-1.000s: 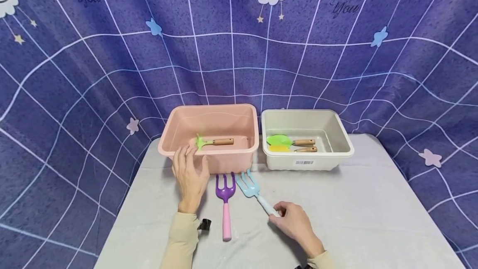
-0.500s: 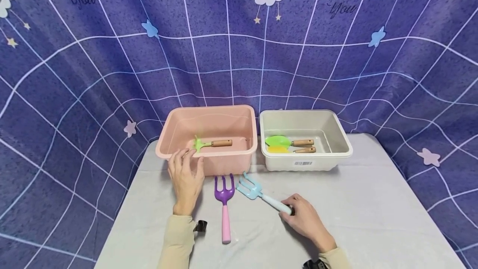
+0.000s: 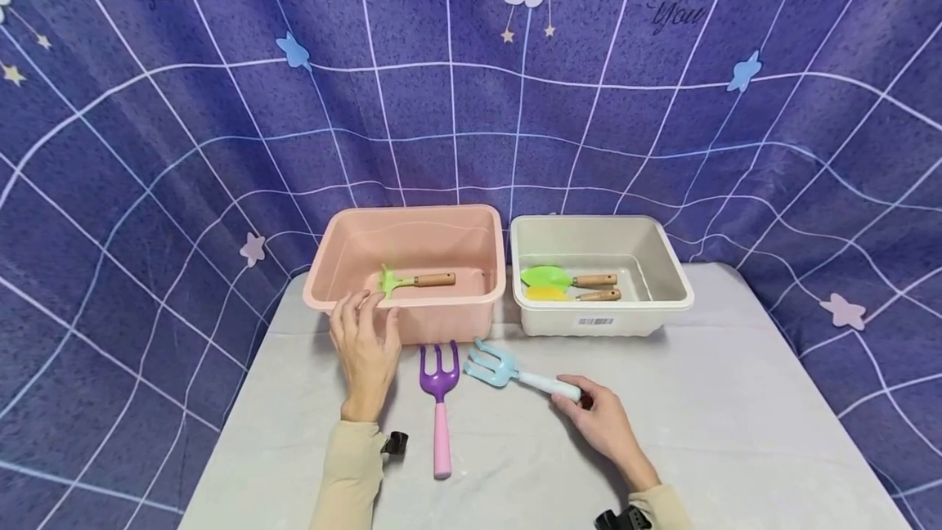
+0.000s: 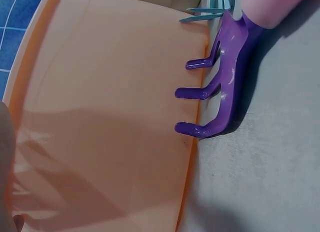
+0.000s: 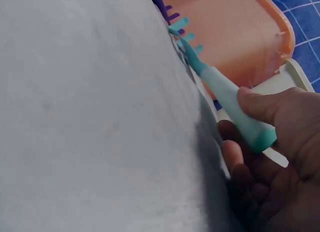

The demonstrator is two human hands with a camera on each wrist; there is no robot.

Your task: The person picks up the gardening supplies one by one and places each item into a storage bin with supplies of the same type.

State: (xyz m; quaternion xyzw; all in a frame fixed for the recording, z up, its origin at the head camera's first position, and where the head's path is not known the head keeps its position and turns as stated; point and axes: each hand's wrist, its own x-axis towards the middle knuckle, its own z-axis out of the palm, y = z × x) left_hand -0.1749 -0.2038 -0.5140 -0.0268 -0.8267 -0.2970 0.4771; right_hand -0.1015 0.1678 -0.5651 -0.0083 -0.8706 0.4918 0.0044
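My right hand (image 3: 605, 425) pinches the handle end of a light blue garden hand fork (image 3: 495, 366) between thumb and fingers. In the right wrist view its pale handle (image 5: 232, 100) ends in a teal cap, and its tines point toward the pink bin. My left hand (image 3: 365, 350) rests against the front of the pink bin (image 3: 412, 321), fingertips at the rim and thumb apart. Between the hands lies a purple garden fork (image 3: 440, 383) with a pink handle, its tines close to the bin's front wall in the left wrist view.
A green claw rake (image 3: 390, 280) with a wooden handle lies inside the pink bin. Right of it, a cream bin (image 3: 640, 319) holds a green trowel (image 3: 546, 276) and a yellow-headed tool (image 3: 546, 293). A purple-blue curtain (image 3: 471, 105) hangs behind the grey-covered table (image 3: 736, 424).
My right hand has swung the blue fork's handle rightward and up, so the fork now lies more sideways. The left hand stays at the pink bin's rim.
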